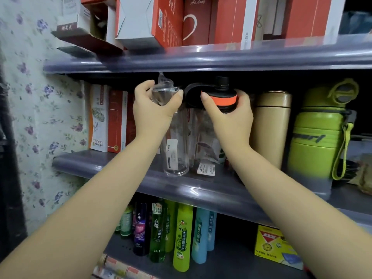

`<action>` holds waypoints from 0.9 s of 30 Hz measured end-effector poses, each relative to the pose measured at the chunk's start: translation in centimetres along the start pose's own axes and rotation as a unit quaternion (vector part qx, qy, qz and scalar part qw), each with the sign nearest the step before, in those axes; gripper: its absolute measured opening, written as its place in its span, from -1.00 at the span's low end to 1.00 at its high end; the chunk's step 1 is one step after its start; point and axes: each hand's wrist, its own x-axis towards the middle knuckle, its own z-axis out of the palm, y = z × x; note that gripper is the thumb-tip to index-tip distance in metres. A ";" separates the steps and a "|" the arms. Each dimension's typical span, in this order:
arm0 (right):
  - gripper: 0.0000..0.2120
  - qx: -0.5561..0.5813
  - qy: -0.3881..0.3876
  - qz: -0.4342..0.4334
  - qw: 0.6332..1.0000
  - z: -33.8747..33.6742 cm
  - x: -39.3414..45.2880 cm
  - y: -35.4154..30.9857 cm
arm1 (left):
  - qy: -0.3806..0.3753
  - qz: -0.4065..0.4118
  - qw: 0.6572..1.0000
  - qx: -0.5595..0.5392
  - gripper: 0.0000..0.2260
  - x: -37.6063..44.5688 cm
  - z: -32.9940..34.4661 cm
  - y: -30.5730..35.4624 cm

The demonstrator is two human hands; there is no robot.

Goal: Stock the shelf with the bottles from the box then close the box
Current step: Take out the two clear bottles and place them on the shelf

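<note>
Two clear bottles stand side by side on the middle grey shelf [124,170]. My left hand [155,109] grips the top of the all-clear bottle [176,156], which has a transparent cap. My right hand [229,115] grips the black-and-orange lid [222,98] of the other clear bottle [205,150]. Both bottles rest upright on the shelf, close to its front edge. The box is not in view.
A gold flask [271,125] and a lime-green sport bottle [318,137] stand to the right. Boxed goods [109,119] fill the shelf's left end. Red and white cartons [169,21] sit on the shelf above; colourful spray bottles [181,234] stand below. Floral wallpaper [30,97] is at left.
</note>
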 end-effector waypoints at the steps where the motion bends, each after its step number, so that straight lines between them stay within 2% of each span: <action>1: -0.45 -0.010 -0.001 0.006 1.000 0.1 0.4 0.0 | -0.004 -0.010 1.000 0.011 -0.39 0.5 0.2 -0.3; 5: -0.38 -0.044 -0.020 0.060 0.997 0.6 2.5 0.5 | -0.021 -0.045 0.998 0.026 -0.29 2.3 1.3 -1.6; 9: -0.36 -0.055 -0.033 0.121 0.991 0.8 3.8 1.2 | -0.061 -0.069 0.996 0.014 -0.33 2.8 2.5 -2.6; 15: -0.36 -0.083 -0.078 0.130 0.985 0.6 4.1 1.2 | -0.109 -0.074 0.991 -0.026 -0.35 2.8 2.8 -3.7; 20: -0.34 -0.102 -0.091 0.121 0.983 0.3 3.5 0.6 | -0.142 -0.063 0.988 -0.014 -0.37 1.6 2.2 -3.7; 23: -0.31 -0.119 -0.052 0.072 0.989 0.1 2.9 0.2 | -0.148 -0.083 0.985 -0.009 -0.31 0.0 1.5 -4.1; 27: -0.35 -0.146 -0.024 -0.076 0.986 -0.9 1.1 -0.7 | -0.104 -0.102 0.989 -0.007 -0.35 -2.7 -1.2 -3.9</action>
